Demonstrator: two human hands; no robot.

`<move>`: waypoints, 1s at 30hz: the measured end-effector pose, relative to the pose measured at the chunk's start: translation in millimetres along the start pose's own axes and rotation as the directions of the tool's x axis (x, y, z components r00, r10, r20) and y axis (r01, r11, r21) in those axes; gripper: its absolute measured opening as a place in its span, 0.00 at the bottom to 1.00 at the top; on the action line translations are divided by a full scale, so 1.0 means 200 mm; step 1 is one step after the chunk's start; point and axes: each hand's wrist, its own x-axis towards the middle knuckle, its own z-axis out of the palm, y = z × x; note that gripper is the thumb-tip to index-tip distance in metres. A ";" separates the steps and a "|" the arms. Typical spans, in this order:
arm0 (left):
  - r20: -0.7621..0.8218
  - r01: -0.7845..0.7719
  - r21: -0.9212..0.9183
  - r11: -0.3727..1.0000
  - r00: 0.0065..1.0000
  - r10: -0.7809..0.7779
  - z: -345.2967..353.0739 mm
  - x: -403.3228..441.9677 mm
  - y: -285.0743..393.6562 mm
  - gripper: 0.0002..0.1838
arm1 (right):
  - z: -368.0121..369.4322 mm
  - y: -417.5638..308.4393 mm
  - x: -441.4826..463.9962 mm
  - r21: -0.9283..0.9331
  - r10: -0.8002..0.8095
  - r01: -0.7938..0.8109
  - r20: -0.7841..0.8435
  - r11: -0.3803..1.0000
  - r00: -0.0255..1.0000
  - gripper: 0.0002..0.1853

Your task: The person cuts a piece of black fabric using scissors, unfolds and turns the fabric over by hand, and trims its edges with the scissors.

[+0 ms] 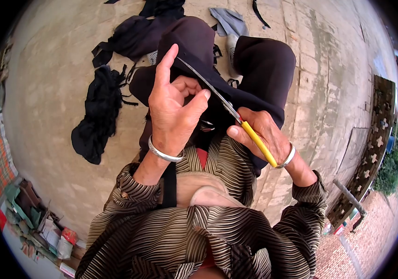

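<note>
My right hand [265, 135] is closed around scissors with a yellow handle [259, 144]. Their long, thin metal blades [208, 87] point up and left, across dark cloth [250, 103] lying over my lap. Just left of the blades is my left hand [175, 107], its index finger stretched out near the scissor tip and its thumb apart. The other fingers of that hand curl inward, and I see nothing gripped in them. A silver bangle circles each wrist. How the cloth lies between the blades is hidden from me.
On the paved ground lie a black cloth piece [97, 114], a dark cloth heap [136, 37], a grey cloth [229, 21] and a thin black strip [258, 14]. Assorted goods [36, 223] stand at lower left. A low wall with cut-out shapes [369, 149] runs along the right.
</note>
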 end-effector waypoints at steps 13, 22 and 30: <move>0.010 0.024 -0.064 0.998 1.000 -0.023 -0.01 0.00 0.01 0.45 | -0.03 0.03 0.00 0.229 -0.081 0.030 0.220 0.973 0.972 0.37; 0.072 -0.011 -0.067 0.998 0.997 0.016 -0.01 0.00 0.02 0.49 | -0.03 0.03 0.02 0.145 -0.117 0.087 0.210 0.986 0.971 0.38; 0.082 -0.037 0.003 0.999 0.996 0.037 -0.03 0.01 0.02 0.50 | -0.03 0.00 0.02 0.017 -0.049 0.047 0.133 0.999 0.990 0.37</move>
